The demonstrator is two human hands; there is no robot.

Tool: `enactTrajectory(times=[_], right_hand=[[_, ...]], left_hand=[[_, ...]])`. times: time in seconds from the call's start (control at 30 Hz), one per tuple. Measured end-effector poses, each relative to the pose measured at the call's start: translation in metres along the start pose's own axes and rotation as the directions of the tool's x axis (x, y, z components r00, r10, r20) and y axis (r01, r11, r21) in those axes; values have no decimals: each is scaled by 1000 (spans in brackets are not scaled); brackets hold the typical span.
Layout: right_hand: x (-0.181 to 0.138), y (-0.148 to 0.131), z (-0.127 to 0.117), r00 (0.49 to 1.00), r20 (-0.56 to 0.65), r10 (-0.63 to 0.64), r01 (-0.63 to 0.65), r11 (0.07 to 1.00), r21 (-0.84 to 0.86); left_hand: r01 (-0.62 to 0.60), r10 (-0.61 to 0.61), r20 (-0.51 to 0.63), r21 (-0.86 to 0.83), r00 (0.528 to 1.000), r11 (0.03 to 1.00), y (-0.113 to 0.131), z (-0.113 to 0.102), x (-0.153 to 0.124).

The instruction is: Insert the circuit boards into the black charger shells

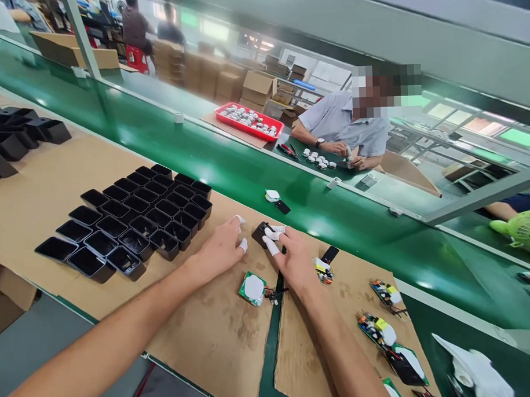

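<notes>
Careful: right hand (pixel 295 260) pinches the black case (pixel 258 237) at its 10 o'clock; left hand (pixel 218 246) spread, empty. Circuit board (pixel 253 288) at the case's 6, wires (pixel 278 292) by right wrist: careless pull could snag. Left swing toward 9 might topple cups (pixel 135 204).

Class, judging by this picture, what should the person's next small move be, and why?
Probably bring the left hand across to steady the small black part: the right hand touches it, while the left is open beside it, apparently empty.
</notes>
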State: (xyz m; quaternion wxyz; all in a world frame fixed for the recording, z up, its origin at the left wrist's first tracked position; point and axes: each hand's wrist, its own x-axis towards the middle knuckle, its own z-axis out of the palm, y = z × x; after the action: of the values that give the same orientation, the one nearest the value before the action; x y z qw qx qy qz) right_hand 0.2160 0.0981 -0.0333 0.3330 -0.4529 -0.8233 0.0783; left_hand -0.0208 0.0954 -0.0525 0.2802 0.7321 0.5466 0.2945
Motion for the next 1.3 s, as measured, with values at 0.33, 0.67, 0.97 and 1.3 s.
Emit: enactTrajectory(times=[0.33,0.67,0.97,1.3], right_hand=[[7,-1,-1,1000,18,13,-15,995,100],[4,-7,-10,997,27,-69,68,997,43],[-4,0,12,995,54,-89,86,995,54],[-3,-2,5,992,31,-121,122,993,-3]], left_hand=[[-63,63,12,16,998,998,7,-3,-1],[-266,265,20,53,964,962,15,-2,-1],[-319,321,-6,73,947,945,6,0,0],[-299,289,-251,-1,924,954,-3,14,-5]])
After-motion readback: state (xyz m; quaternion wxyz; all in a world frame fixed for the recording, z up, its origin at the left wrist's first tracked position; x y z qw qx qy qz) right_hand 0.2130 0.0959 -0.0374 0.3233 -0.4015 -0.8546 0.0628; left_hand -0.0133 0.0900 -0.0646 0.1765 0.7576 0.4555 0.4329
